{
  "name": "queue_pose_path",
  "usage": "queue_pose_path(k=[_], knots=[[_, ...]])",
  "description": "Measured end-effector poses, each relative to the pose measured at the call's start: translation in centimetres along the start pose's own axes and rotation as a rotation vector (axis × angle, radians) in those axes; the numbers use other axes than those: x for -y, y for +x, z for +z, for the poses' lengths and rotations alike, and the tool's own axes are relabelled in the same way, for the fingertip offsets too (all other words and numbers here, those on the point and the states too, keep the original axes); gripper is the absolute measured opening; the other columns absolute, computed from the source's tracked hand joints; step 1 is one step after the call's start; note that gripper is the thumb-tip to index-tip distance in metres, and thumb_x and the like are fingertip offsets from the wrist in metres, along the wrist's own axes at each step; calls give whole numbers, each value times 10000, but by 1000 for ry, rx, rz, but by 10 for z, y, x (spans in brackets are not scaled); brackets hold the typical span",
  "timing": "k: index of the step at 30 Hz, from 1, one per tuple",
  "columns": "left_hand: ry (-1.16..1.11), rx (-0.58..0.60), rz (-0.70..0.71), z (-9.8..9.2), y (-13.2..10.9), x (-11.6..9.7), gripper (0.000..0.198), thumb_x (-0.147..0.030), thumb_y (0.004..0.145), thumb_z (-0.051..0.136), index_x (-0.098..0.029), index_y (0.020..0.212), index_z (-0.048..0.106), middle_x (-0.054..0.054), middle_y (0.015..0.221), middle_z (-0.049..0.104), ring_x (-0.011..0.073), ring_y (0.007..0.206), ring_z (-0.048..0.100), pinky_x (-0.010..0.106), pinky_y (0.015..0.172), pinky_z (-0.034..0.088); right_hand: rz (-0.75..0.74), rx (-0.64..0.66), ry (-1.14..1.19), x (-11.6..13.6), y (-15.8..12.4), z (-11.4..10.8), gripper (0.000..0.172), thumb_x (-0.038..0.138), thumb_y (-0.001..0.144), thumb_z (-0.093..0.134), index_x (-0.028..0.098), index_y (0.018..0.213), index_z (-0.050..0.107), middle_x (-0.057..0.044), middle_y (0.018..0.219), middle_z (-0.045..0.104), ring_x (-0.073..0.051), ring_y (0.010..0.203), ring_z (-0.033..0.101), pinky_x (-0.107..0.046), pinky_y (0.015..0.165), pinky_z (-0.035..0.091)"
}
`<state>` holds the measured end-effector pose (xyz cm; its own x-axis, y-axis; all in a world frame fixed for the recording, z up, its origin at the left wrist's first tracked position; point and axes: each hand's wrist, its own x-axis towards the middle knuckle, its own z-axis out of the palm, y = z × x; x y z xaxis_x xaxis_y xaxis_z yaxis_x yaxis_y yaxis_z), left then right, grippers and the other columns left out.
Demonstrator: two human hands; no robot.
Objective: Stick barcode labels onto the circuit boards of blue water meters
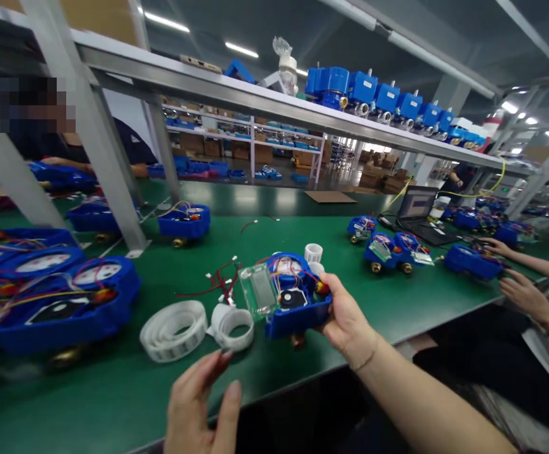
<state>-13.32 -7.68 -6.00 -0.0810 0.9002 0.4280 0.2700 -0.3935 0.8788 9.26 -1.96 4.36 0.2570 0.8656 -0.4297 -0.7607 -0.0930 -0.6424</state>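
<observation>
My right hand [345, 318] grips the right end of an open blue meter body [289, 296] just above the green bench [113, 391]; a clear display board [259, 290], coloured wires and a black disc show inside it. My left hand [203, 403] hovers low near the front edge, fingers loosely curled and pinched, holding something too small to make out. Between the hands lie two white tape rolls [174, 330], the smaller roll [233, 326] beside the meter. A bundle of red wires with white plugs [220, 282] lies behind the rolls.
Several open blue meters [61, 296] crowd the left. More meters [392, 249] and a laptop [418, 211] stand at the right, where another person's hands [522, 290] work. A person [66, 139] sits across the bench behind grey frame posts [108, 157]. An overhead shelf [382, 94] carries blue units.
</observation>
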Motion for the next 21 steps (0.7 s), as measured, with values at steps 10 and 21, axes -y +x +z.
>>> queue_pose_path(k=[10,21], knots=[[-260,187,-241,24,-4,-21,514,-413,938,560,-294,1397,361,121,1454,470,255,1246,574,471,1096,462,-79,35,-91,-30,-20,-70,365,469,648,817,204,812,626,47,676,683,-133,579,632,-246,574,522],[-505,308,-211,36,30,-39,744,-252,738,820,-322,1380,450,100,1506,476,282,1315,535,324,1028,510,-550,173,-653,-4,-36,-103,722,436,688,855,270,1312,533,-67,1460,506,-261,1380,428,-399,1167,309]])
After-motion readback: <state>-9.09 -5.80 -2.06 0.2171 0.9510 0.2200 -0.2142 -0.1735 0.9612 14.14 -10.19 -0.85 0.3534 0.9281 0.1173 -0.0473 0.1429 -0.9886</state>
